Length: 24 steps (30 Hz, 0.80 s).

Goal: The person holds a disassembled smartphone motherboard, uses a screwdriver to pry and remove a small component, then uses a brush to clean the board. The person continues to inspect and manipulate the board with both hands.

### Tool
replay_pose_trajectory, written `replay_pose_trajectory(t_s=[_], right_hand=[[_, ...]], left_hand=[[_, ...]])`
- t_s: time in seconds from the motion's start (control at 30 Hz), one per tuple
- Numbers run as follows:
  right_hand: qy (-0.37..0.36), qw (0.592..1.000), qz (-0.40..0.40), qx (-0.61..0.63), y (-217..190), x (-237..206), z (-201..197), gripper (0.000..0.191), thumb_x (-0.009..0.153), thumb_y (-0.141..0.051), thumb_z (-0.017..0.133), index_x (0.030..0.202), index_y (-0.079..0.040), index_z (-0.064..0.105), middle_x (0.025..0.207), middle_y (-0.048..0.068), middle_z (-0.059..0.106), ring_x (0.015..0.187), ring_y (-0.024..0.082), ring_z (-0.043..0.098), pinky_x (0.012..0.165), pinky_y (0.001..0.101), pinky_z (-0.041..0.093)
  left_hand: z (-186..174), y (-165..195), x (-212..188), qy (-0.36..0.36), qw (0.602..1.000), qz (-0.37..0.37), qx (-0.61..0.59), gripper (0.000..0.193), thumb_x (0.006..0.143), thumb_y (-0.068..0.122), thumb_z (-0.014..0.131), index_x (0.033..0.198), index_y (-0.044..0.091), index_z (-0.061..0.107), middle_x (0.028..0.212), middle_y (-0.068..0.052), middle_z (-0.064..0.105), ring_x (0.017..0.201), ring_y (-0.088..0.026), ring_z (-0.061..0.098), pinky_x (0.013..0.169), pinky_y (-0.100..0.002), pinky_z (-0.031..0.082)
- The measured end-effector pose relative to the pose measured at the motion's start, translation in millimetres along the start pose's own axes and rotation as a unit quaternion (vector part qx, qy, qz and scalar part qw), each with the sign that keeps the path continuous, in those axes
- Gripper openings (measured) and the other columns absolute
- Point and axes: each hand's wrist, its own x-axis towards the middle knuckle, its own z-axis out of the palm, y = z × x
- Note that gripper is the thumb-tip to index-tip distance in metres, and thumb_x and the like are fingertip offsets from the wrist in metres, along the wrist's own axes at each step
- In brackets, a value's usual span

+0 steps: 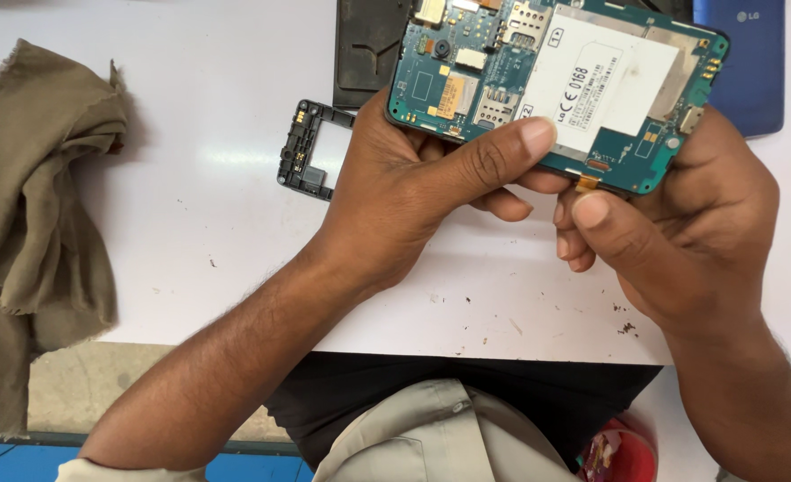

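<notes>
Well out to the left of our left hand, a crumpled olive-brown cloth (pixel 38 214) lies on the white table (pixel 190 268), partly hanging over its near edge. Just beside the left hand's knuckles, on the far-left side, rests a small black plastic frame piece (pixel 304 150). Beyond that hand, a black phone housing (pixel 368 49) lies flat on the table.

Our left hand (pixel 404 192) grips the phone circuit board (pixel 556 85) from its left end, thumb (pixel 502 152) pressed along the board's near edge beside the white label (pixel 605 85), fingers curled underneath. The teal board is held above the table, between both hands, tilted slightly.

Our right hand (pixel 681 232) supports the board's right end from below; its thumb (pixel 600 219) sits just under a small orange flex tab (pixel 586 183) at the near edge.

Beyond the right hand, a blue back cover (pixel 748 62) lies on the table. Near the right forearm, below the table edge, is a red container (pixel 623 455).
</notes>
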Motion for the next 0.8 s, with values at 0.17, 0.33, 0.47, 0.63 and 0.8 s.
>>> replay_pose_trajectory(t_s=[0.17,0.33,0.47,0.63,0.8], right_hand=[[0.002,1.000,-0.003,-0.001,-0.7,-1.6,-0.3,0.033,0.103,-0.013,0.065,0.127,0.005,0.051,0.103,0.019,0.070,0.074,0.013,0.071,0.057,0.0239,0.062],[0.007,1.000,-0.004,-0.008,-1.6,-1.6,0.2,0.034,0.102,-0.014,0.065,0.126,0.005,0.050,0.103,0.018,0.070,0.074,0.012,0.071,0.058,0.0234,0.062],[0.015,1.000,-0.001,-0.009,-2.0,-1.7,1.3,0.034,0.101,-0.013,0.066,0.126,0.005,0.050,0.103,0.018,0.070,0.076,0.012,0.071,0.058,0.0237,0.063],[0.014,1.000,0.004,-0.003,-2.9,-2.4,2.2,0.035,0.101,-0.009,0.065,0.128,0.006,0.050,0.105,0.018,0.069,0.079,0.013,0.071,0.062,0.0251,0.062],[0.015,1.000,0.007,0.003,-3.4,-4.0,3.0,0.035,0.102,-0.008,0.065,0.130,0.006,0.050,0.104,0.017,0.069,0.075,0.012,0.070,0.058,0.0237,0.061]], left_hand=[[0.3,-0.8,1.2,-0.002,1.000,-0.007,-0.007,0.031,0.107,0.026,0.069,0.120,-0.003,0.067,0.104,-0.021,0.078,0.094,-0.020,0.080,0.074,-0.028,0.072],[0.6,-1.1,1.5,-0.002,1.000,-0.016,-0.003,0.032,0.107,0.026,0.068,0.123,-0.002,0.067,0.104,-0.020,0.078,0.094,-0.020,0.080,0.077,-0.029,0.072],[0.5,-0.6,1.7,-0.002,1.000,-0.024,-0.017,0.034,0.106,0.026,0.069,0.124,-0.003,0.066,0.104,-0.021,0.077,0.094,-0.020,0.080,0.076,-0.028,0.071],[0.8,0.9,1.8,-0.001,0.997,-0.046,-0.058,0.034,0.105,0.022,0.070,0.124,-0.005,0.065,0.104,-0.022,0.076,0.098,-0.021,0.079,0.076,-0.028,0.069],[1.0,2.5,2.0,0.010,0.997,-0.056,-0.049,0.031,0.103,0.021,0.070,0.121,-0.004,0.065,0.104,-0.020,0.076,0.092,-0.019,0.079,0.073,-0.027,0.069]])
